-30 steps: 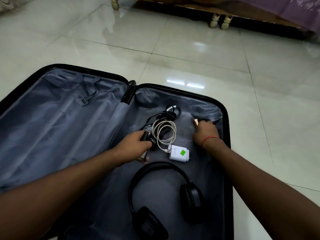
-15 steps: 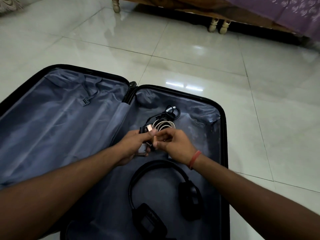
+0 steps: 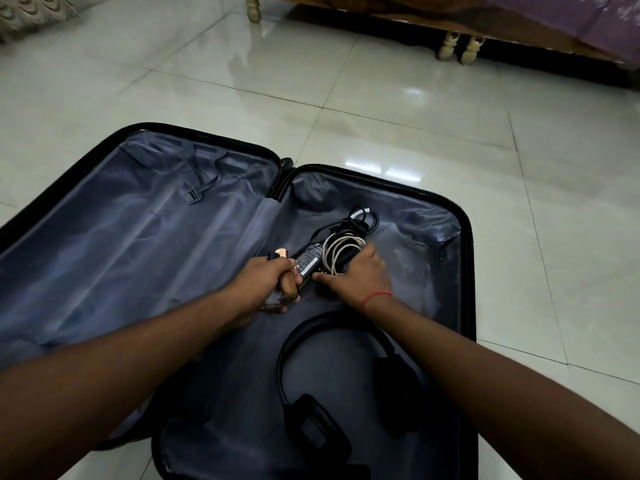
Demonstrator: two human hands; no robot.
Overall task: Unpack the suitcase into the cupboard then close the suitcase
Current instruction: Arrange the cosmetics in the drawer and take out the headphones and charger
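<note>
Lying open on the floor, suitcase has a bare left half; right half holds headphones, black adapter with black cable, and white cable. Right hand is on the adapter and white coil, fingers curled over them, thumb by the adapter's near edge. Left hand grips small items, one copper-tipped. Half a second ago both hands met above the adapter; now the right has dropped onto it.

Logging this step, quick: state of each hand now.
Left hand: closed around small items, one copper-tipped.
Right hand: curled over the charger and white cable.
</note>
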